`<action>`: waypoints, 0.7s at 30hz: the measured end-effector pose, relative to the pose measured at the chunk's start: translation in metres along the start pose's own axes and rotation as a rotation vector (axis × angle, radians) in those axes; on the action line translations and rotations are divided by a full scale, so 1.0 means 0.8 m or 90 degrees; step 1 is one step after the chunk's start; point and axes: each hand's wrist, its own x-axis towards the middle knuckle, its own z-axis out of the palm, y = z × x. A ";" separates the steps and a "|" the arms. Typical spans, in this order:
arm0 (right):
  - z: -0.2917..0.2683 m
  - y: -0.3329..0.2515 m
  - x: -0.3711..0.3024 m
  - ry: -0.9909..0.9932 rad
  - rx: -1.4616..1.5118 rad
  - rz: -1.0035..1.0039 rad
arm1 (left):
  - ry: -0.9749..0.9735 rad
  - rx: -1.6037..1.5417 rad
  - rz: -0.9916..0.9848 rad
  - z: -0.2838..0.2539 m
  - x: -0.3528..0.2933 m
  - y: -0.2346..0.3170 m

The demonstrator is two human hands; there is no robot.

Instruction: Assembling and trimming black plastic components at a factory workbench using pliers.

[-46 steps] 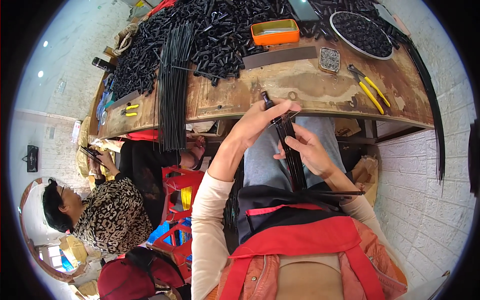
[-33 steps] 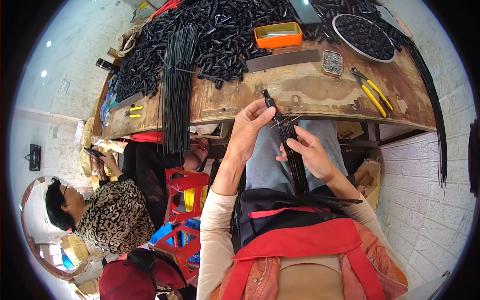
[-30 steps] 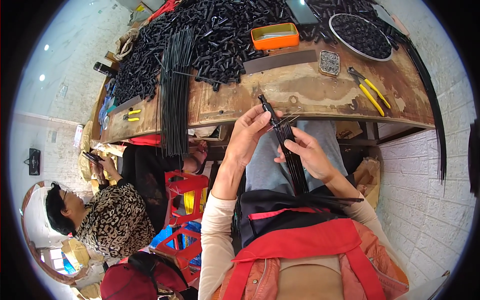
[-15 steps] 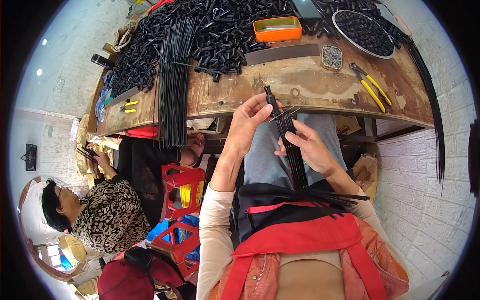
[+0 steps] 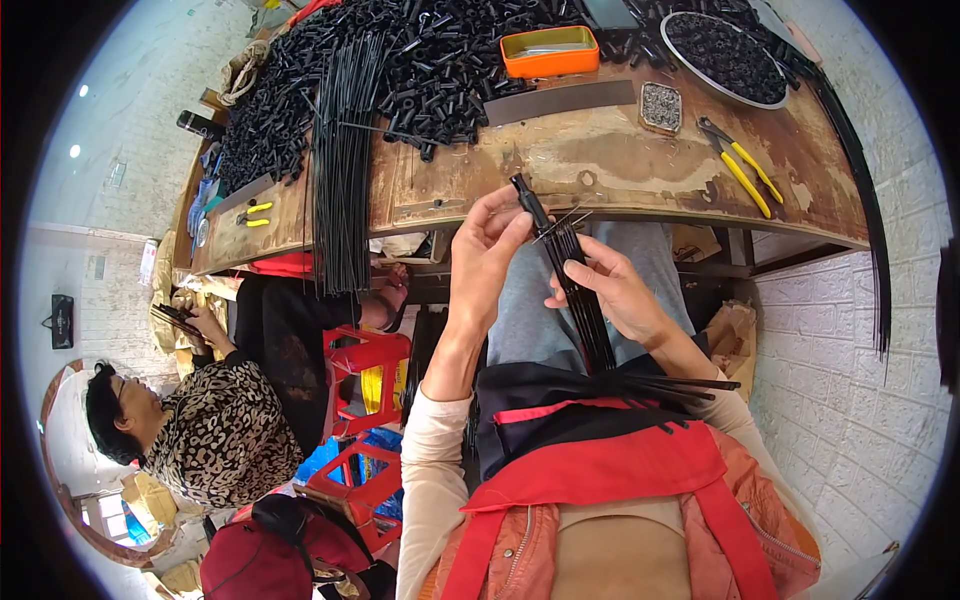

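Between the thumb and fingers of my left hand [image 5: 480,260] is a black tubular fitting [image 5: 531,202], tilted with its narrow end up and to the left. My right hand [image 5: 612,290] is closed around a bundle of thin black rods [image 5: 590,335] that slants down toward my lap. The fitting's lower end meets the top of this bundle; whether a rod is inside it, I cannot tell. A few thin wires [image 5: 565,222] stick out crosswise there. More black rods [image 5: 685,386] lie across my apron [image 5: 600,465].
On the worn wooden table [image 5: 450,190] are a heap of black fittings [image 5: 430,70], long black rods [image 5: 345,170], an orange tin [image 5: 550,62], a small clear box [image 5: 660,108], yellow-handled pliers [image 5: 740,165] and a round tray [image 5: 672,30]. A co-worker [image 5: 220,430] sits at left beside red stools [image 5: 365,365].
My left hand and the fitting have shifted slightly left, and the fitting leans more to the left. My right hand keeps its grip on the rods.
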 end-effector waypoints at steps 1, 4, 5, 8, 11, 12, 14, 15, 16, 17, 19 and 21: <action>-0.001 0.000 0.000 0.001 0.001 -0.001 | -0.002 0.001 -0.001 0.001 -0.005 -0.001; -0.001 0.003 0.002 0.001 0.006 -0.001 | 0.003 -0.115 0.026 0.004 -0.022 -0.007; 0.000 0.004 0.004 0.002 0.004 -0.004 | -0.012 -0.034 0.076 0.003 -0.025 -0.011; 0.001 0.002 0.002 -0.003 0.000 -0.004 | -0.004 0.055 0.103 -0.001 -0.023 -0.014; -0.001 0.000 0.003 -0.023 0.006 0.000 | 0.013 0.028 0.084 -0.007 -0.017 -0.019; -0.002 0.000 0.002 -0.036 0.014 0.004 | 0.008 0.018 0.071 -0.012 -0.016 -0.021; -0.001 -0.001 0.001 -0.039 0.014 0.009 | 0.001 0.010 0.057 -0.018 -0.013 -0.024; -0.001 -0.003 0.001 -0.044 0.012 0.013 | -0.025 -0.024 0.043 -0.018 -0.011 -0.024; -0.001 -0.003 0.001 -0.043 0.012 0.013 | -0.051 -0.058 0.028 -0.018 -0.009 -0.023; -0.002 -0.004 0.000 -0.048 0.010 0.010 | -0.051 -0.057 0.028 -0.017 -0.007 -0.022; -0.002 -0.002 0.000 -0.053 0.011 0.007 | -0.066 -0.143 -0.007 -0.015 -0.005 -0.020; 0.000 -0.001 0.000 -0.020 0.008 -0.010 | -0.044 -0.079 0.016 -0.013 -0.006 -0.020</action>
